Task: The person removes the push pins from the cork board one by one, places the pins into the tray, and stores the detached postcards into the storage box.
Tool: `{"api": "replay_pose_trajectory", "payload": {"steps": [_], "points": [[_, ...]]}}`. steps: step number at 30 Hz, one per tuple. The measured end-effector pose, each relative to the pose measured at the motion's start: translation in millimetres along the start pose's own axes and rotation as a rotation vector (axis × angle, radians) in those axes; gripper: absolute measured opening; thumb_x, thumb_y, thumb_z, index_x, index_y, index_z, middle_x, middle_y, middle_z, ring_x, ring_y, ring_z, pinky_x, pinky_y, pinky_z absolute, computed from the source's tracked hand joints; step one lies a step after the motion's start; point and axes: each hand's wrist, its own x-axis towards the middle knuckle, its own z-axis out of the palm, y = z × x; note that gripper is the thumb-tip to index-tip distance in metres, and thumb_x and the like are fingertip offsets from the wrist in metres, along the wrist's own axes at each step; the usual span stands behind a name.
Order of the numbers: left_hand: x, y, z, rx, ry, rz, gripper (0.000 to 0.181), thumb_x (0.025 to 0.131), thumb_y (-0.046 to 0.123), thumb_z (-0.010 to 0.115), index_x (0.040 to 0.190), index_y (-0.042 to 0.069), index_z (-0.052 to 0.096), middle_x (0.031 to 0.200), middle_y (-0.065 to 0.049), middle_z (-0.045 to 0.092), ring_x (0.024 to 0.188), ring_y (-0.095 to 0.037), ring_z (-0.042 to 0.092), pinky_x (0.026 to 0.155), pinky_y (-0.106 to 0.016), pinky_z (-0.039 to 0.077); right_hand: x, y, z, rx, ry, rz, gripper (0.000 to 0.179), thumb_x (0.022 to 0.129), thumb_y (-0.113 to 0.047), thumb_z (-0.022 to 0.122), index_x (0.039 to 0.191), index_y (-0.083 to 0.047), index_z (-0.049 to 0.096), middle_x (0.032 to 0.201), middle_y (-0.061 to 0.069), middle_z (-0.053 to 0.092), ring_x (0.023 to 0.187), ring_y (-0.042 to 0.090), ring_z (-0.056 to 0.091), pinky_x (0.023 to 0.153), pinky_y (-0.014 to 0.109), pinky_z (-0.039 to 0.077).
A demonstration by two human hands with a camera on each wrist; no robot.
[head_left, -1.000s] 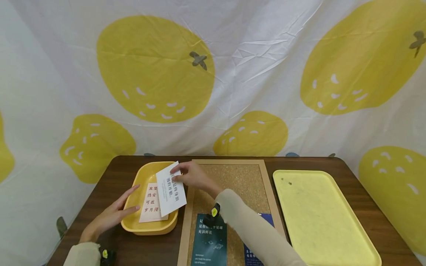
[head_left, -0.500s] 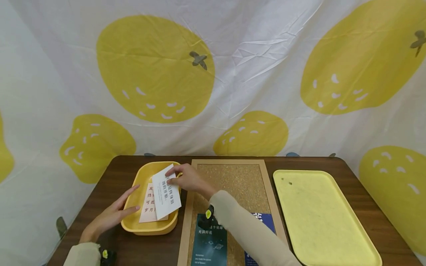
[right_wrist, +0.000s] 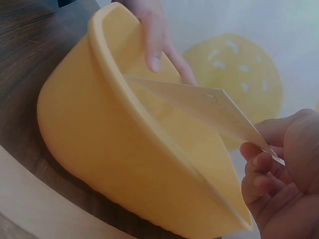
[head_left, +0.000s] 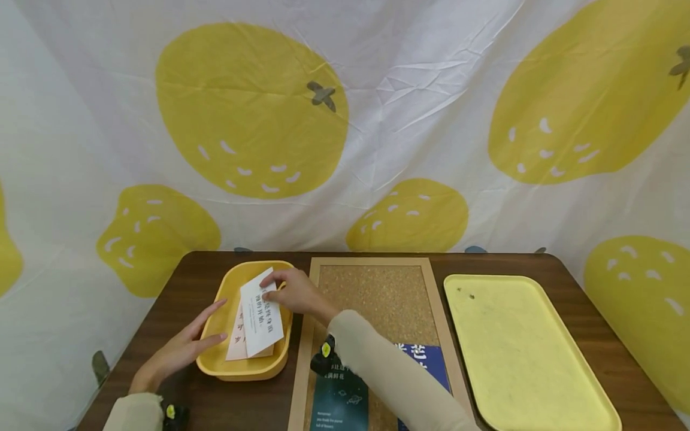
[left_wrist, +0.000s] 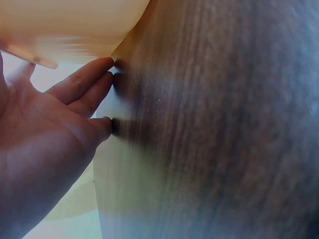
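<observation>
My right hand point(head_left: 297, 291) pinches a white card point(head_left: 262, 326) printed with dark Chinese characters, seen tilted in the right wrist view. The card hangs over a yellow plastic basin point(head_left: 245, 371) at the table's left. Partly covered by it, a pale pink card point(head_left: 235, 346) with reddish writing leans inside the basin. On the basin's left side, my left hand point(head_left: 175, 348) has its thumb and index finger extended at the rim. Several other fingertips of that left hand point(left_wrist: 52, 122) touch the dark tabletop beside the basin's outer wall in the left wrist view.
A wood-framed cork board point(head_left: 372, 299) lies right of the basin. On it are a dark green card point(head_left: 339, 404) and a blue card point(head_left: 428, 362), both partly hidden by my right arm. Farther right lies a flat yellow tray point(head_left: 530, 353). A lemon-patterned cloth point(head_left: 409, 149) hangs behind the table.
My right hand has moved left with the white card, bringing it farther over the basin and covering more of the pink card. The left hand stays in place.
</observation>
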Motion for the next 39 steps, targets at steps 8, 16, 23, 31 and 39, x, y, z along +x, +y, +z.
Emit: {"api": "replay_pose_trajectory", "payload": {"steps": [8, 16, 23, 31, 39], "points": [[-0.2, 0.5, -0.6, -0.003, 0.002, 0.008, 0.078, 0.098, 0.034, 0.062, 0.160, 0.025, 0.016, 0.166, -0.017, 0.002, 0.150, -0.045, 0.001, 0.113, -0.071, 0.006, 1.5, 2, 10, 0.013, 0.005, -0.018, 0.017, 0.089, -0.013, 0.074, 0.106, -0.013, 0.075, 0.094, -0.003, 0.063, 0.077, 0.008, 0.056, 0.061, 0.018, 0.048], [0.5, 1.1, -1.2, 0.003, 0.004, 0.018, 0.078, 0.097, 0.034, 0.063, 0.160, 0.026, 0.016, 0.166, -0.017, 0.003, 0.150, -0.045, 0.000, 0.113, -0.072, 0.006, 2.5, 3, 15, 0.017, 0.025, -0.015, 0.018, 0.090, -0.013, 0.073, 0.107, -0.012, 0.075, 0.093, -0.003, 0.063, 0.077, 0.008, 0.053, 0.060, 0.018, 0.045], [1.5, 0.6, -1.4, 0.014, 0.001, 0.003, 0.079, 0.097, 0.035, 0.063, 0.160, 0.028, 0.015, 0.166, -0.016, 0.003, 0.150, -0.046, 0.001, 0.112, -0.072, 0.006, 2.1, 5, 19, -0.029, 0.023, -0.045, 0.019, 0.091, -0.011, 0.072, 0.109, -0.009, 0.074, 0.092, -0.002, 0.062, 0.076, 0.008, 0.052, 0.059, 0.016, 0.045], [1.1, -0.1, -0.2, 0.012, -0.001, -0.006, 0.080, 0.097, 0.035, 0.063, 0.160, 0.028, 0.015, 0.166, -0.016, 0.003, 0.150, -0.045, 0.001, 0.113, -0.071, 0.008, 2.5, 8, 21, -0.044, 0.031, -0.028, 0.020, 0.090, -0.010, 0.071, 0.110, -0.009, 0.074, 0.089, -0.003, 0.062, 0.074, 0.008, 0.053, 0.059, 0.016, 0.045], [-0.1, -0.8, 0.3, 0.009, 0.003, 0.000, 0.079, 0.097, 0.035, 0.063, 0.160, 0.028, 0.015, 0.166, -0.016, 0.004, 0.150, -0.045, 0.002, 0.113, -0.071, 0.008, 3.2, 9, 23, -0.059, 0.026, -0.014, 0.022, 0.091, -0.011, 0.071, 0.113, -0.009, 0.074, 0.089, -0.003, 0.062, 0.074, 0.007, 0.054, 0.058, 0.016, 0.046]]}}
